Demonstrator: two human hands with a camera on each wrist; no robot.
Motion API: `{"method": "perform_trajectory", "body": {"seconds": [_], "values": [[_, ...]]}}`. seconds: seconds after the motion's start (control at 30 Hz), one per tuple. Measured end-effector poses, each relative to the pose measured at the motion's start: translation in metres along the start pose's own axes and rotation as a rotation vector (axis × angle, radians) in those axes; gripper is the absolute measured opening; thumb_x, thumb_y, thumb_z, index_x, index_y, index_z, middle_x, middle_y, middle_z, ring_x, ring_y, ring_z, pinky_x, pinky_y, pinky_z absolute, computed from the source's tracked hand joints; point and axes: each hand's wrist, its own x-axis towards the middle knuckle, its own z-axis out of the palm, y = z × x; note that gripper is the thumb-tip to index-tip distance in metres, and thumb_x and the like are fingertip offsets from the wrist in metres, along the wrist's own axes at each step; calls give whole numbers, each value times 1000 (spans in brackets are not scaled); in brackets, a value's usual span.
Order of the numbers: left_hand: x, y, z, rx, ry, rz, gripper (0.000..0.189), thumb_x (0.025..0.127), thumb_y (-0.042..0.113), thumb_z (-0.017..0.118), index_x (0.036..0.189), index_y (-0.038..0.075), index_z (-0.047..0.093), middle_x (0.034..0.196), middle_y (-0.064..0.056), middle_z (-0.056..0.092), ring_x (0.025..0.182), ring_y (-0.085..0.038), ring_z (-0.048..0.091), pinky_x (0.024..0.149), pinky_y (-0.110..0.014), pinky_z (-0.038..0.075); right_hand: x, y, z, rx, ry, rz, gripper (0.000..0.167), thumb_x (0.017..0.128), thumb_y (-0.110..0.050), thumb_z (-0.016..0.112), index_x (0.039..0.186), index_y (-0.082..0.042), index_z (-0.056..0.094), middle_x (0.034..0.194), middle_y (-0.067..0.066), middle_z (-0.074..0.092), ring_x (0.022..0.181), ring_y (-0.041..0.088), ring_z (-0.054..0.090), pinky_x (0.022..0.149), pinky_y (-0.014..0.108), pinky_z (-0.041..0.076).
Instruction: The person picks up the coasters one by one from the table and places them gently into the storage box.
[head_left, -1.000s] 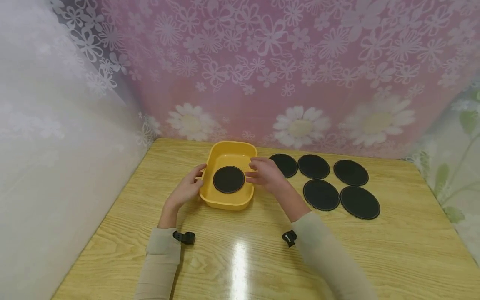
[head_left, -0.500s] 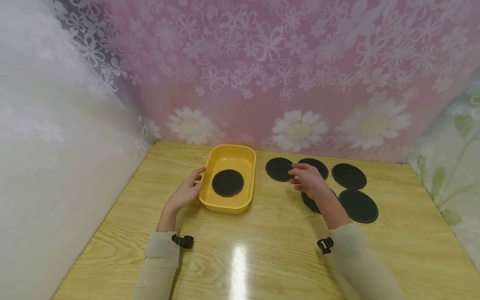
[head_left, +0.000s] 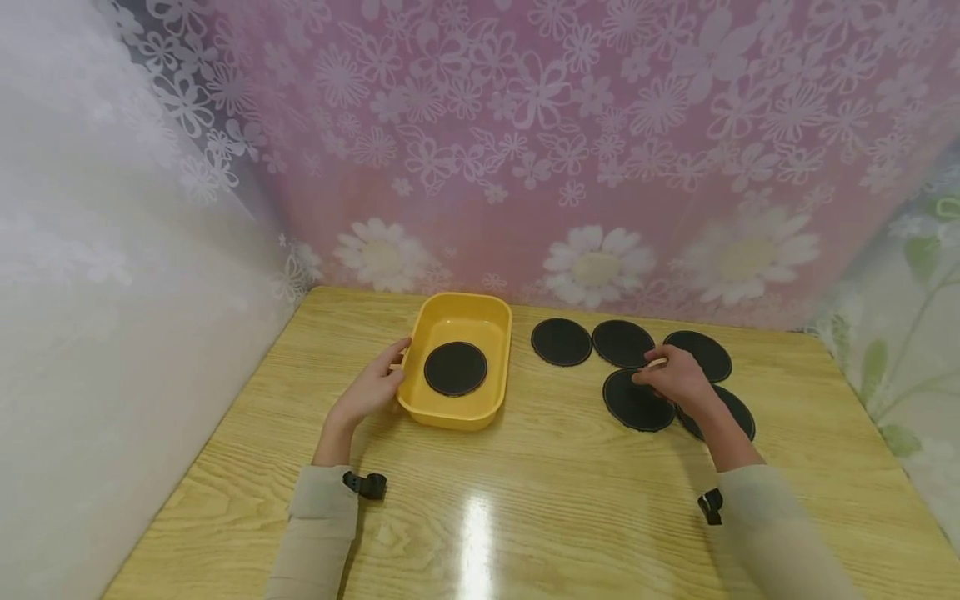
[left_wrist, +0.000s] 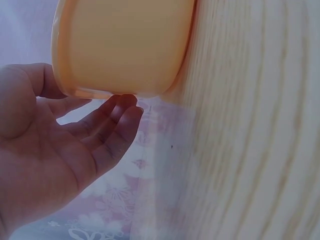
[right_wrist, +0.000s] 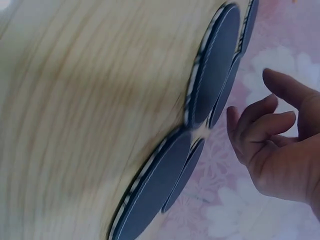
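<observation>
A yellow plastic tub [head_left: 504, 358] stands on the table, with one round black coaster [head_left: 456, 368] lying flat inside. My left hand [head_left: 369, 385] holds the tub's left side; in the left wrist view its thumb [left_wrist: 47, 82] is at the rim and the fingertips meet the outer wall. My right hand [head_left: 678, 379] hovers over the coasters to the right, fingers loosely bent with nothing between them. Below its fingertips lies the front coaster [head_left: 633, 402], with stitching along its edge. In the right wrist view that hand [right_wrist: 280, 145] is apart from the coasters [right_wrist: 215, 65].
More black coasters lie beside the tub: one nearest it [head_left: 561, 342], another [head_left: 621, 342] to its right, a far right one [head_left: 701, 350] and a front right one [head_left: 738, 412], these last two partly hidden by my right hand. A flowered pink backdrop [head_left: 480, 167] rises behind the wooden table [head_left: 420, 508].
My right hand has moved right, from the tub's right rim to above the coasters. My left hand stays at the tub's left side, and the coaster in the tub lies as before.
</observation>
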Motion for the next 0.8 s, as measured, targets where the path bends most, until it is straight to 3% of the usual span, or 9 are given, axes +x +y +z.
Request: {"method": "perform_trajectory", "body": {"seconds": [0.13, 0.27, 0.43, 0.8], "values": [[-1, 5, 0, 6, -16, 10, 60, 101, 1, 37, 157, -3, 17, 148, -35, 33, 130, -49, 44, 95, -49, 44, -1, 9, -4, -191, -30, -10, 71, 91, -23, 71, 140, 18, 38, 131, 42, 46, 100, 47, 59, 77, 49, 52], [3, -6, 1, 9, -5, 22, 61, 101, 2, 37, 158, 1, 17, 151, -33, 31, 132, -48, 43, 96, -50, 43, 0, 16, -6, -348, -57, -17, 79, 87, -28, 75, 136, 23, 39, 132, 44, 43, 114, 55, 51, 86, 56, 49], [6, -17, 1, 11, 5, 28, 61, 102, 4, 38, 159, 6, 18, 150, -29, 34, 130, -43, 46, 93, -45, 45, 1, 18, -8, -428, -75, -30, 82, 85, -32, 77, 133, 25, 42, 132, 44, 44, 116, 57, 47, 88, 59, 47], [6, -16, 0, 18, 7, 39, 61, 102, 4, 37, 159, 5, 18, 145, -29, 39, 123, -40, 52, 87, -38, 47, 5, 21, -9, -466, -83, -88, 71, 84, -32, 78, 124, 22, 54, 121, 39, 56, 106, 52, 57, 81, 54, 51]]}}
